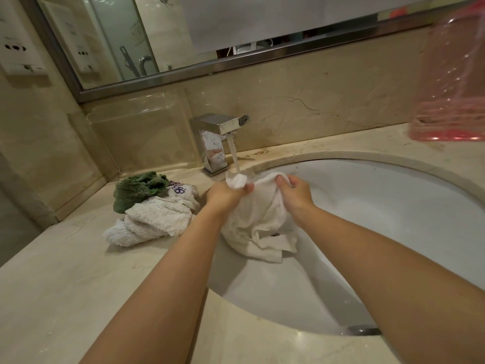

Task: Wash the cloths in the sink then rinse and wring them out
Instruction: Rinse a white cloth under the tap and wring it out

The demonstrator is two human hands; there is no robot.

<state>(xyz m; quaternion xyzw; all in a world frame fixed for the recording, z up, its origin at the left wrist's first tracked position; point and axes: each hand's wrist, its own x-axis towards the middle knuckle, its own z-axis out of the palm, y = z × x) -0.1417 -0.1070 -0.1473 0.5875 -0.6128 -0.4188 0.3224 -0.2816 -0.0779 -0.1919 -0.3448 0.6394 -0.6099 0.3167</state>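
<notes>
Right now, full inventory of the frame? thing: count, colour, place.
held cloth: 1, white, over the sink's left side, top edge under the running water
cloth pile: several, one green and the rest white, one with a purple mark, on the counter left of the sink
sink: 1, white, set in the counter
faucet: 1, chrome, behind the sink's left rim, water running
counter: 1, beige marble, around the sink
mirror: 1, metal-framed, on the wall above
clear box: 1, transparent, left of the faucet against the wall
pink container: 1, translucent pink, back right of the counter
drain fitting: 1, metal, near rim of the sink
left hand: grips the cloth's top edge
right hand: grips the same edge
</notes>
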